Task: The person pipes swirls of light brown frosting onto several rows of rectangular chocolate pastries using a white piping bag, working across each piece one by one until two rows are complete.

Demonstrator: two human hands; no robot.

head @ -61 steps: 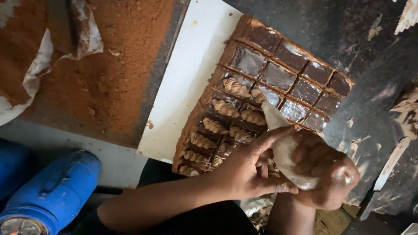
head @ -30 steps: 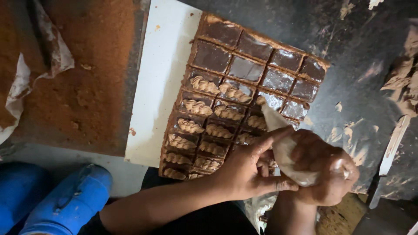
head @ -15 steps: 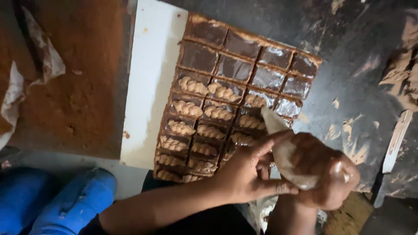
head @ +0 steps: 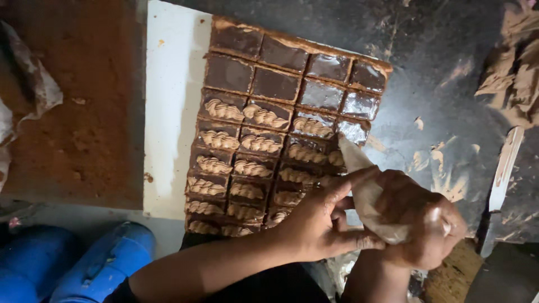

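while both hands, the left hand (head: pixel 317 221) and right hand (head: pixel 418 224), clench the piping bag (head: pixel 368 188) at the chocolate slab's (head: pixel 281 120) right edge, the near rows carry swirls and the far two rows sit bare

Our hands hide part of the piping bag (head: pixel 368 188), and its tip covers the cake square beneath it. The forearm conceals the nearest corner of the cut cake slab (head: pixel 264 84). The blue drums (head: pixel 101 264) are cropped by the lower edge; the scraper (head: pixel 502 171) is dim at its lower end.
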